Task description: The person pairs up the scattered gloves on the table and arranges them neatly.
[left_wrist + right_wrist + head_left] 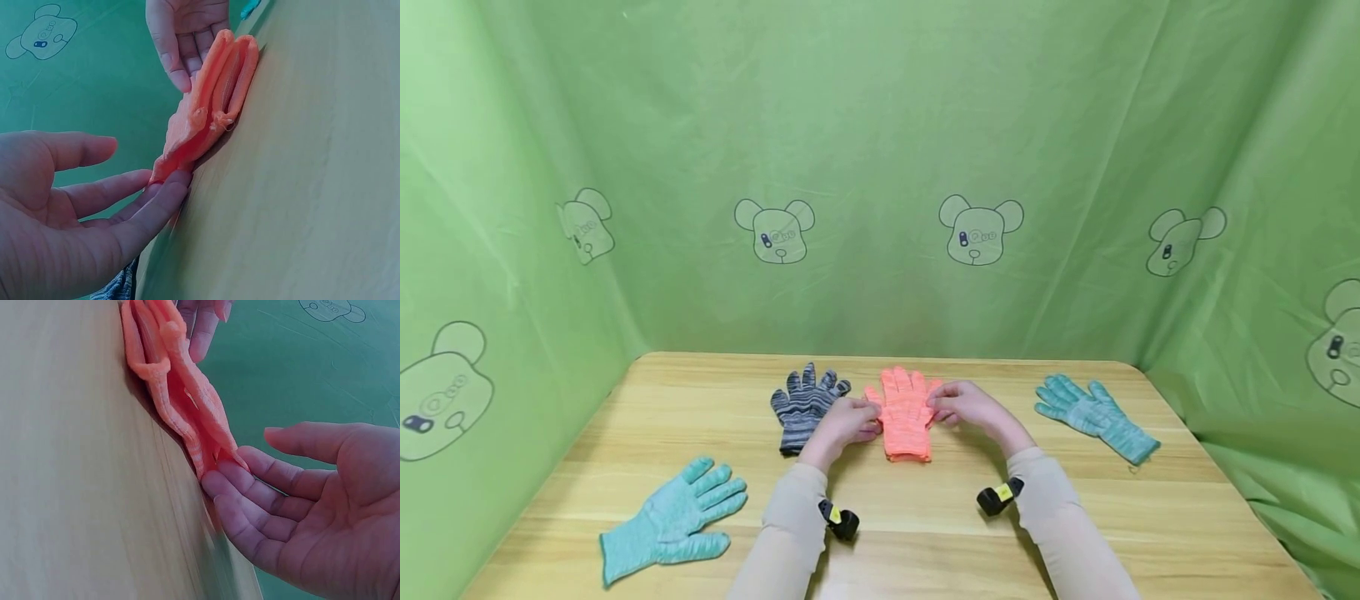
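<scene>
Two orange knit gloves (906, 417), seemingly stacked, lie at the middle of the table with fingers pointing away; their layered cuffs show in the left wrist view. At their left edge, my left hand (852, 421) touches them with its fingertips, thumb held apart from the fabric (206, 94). My right hand (964, 404) touches the right edge the same way, its thumb also off the gloves (194, 400). Just left of my left hand lies a dark grey striped glove (805, 408), partly covered by that hand.
A teal glove (673, 517) lies at the table's front left, and another teal glove (1097, 417) at the right. Green curtains (880, 300) with bear-head drawings stand behind and beside the wooden table (910, 525). Each forearm wears a black strap device.
</scene>
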The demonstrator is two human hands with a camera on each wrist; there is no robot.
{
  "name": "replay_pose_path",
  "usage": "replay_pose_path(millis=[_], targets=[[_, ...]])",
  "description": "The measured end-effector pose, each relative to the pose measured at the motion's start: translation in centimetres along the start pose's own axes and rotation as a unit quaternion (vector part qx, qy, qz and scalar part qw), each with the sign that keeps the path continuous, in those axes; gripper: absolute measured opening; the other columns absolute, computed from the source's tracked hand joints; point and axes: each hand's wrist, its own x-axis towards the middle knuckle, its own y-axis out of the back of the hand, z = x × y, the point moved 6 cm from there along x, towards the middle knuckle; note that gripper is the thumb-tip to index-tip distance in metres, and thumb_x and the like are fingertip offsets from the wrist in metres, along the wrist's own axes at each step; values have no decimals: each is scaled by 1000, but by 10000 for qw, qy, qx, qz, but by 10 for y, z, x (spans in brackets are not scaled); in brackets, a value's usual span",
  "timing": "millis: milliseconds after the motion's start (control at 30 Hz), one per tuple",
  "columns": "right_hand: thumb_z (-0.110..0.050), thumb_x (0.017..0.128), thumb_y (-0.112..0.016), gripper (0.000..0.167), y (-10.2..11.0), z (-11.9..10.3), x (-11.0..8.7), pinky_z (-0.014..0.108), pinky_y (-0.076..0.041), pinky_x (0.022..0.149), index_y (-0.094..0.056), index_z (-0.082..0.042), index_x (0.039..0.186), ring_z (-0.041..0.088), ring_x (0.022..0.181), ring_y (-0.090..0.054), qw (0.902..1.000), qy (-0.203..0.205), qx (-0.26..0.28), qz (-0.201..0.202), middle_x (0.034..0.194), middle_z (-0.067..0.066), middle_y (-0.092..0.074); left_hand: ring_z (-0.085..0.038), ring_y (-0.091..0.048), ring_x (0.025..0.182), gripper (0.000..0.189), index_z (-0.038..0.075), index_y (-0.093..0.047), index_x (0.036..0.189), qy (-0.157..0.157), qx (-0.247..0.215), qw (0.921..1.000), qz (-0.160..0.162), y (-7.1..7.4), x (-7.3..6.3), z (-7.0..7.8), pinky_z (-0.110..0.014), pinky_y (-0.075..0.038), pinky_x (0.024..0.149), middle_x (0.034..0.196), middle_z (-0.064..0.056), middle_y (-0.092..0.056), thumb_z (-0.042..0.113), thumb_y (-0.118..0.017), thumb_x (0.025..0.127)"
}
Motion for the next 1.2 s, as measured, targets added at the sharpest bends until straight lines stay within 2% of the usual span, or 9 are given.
replay_pose_path(millis=[233, 367, 633, 867, 967, 1200], targets=[[-15, 97, -56, 28, 0, 1, -1, 29, -57, 72, -63, 9, 111, 19, 83, -64, 10000, -30, -29, 32, 91, 9, -68, -27, -69, 96, 35, -11, -59, 121, -45, 28, 10000, 47, 0, 0, 0, -35, -58, 90, 117, -24, -65, 12, -56, 96], [-16, 97, -56, 30, 0, 1, -1, 29, -57, 72, -64, 9, 114, 18, 82, -63, 9999, -7, -104, 15, 92, 9, -69, -31, -68, 101, 36, -11, -59, 122, -42, 59, 9999, 73, 0, -1, 1, -38, -57, 91, 118, -25, -65, 13, -56, 96], [-17, 98, -55, 31, 1, 0, -1, 30, -56, 74, -62, 7, 116, 18, 85, -63, 9998, -63, -166, 34, 97, 12, -68, -30, -68, 101, 36, -11, -58, 124, -47, 87, 9999, 25, 1, -2, 3, -37, -57, 92, 119, -24, -64, 13, -55, 97], [-17, 98, -55, 33, 4, 0, -2, 33, -56, 77, -59, 7, 120, 21, 89, -63, 9998, -26, -193, -27, 103, 16, -67, -32, -66, 104, 35, -7, -57, 126, -82, 138, 9999, 9, 5, -4, 6, -38, -56, 93, 121, -21, -62, 14, -54, 97], [-17, 98, -56, 34, 5, -1, -3, 32, -56, 75, -59, 7, 121, 22, 90, -63, 9998, -9, -176, -44, 103, 17, -67, -30, -67, 99, 34, -6, -58, 124, -102, 157, 9998, 11, 7, -6, 8, -37, -57, 91, 117, -21, -63, 14, -55, 97], [-16, 97, -58, 30, 5, 0, -4, 26, -52, 65, -61, 6, 117, 20, 82, -60, 9997, 29, -147, -199, 97, 16, -65, -17, -64, 76, 32, -4, -60, 122, -51, 190, 9996, -209, 1, -7, 7, -30, -60, 75, 105, -21, -66, 11, -55, 95]])
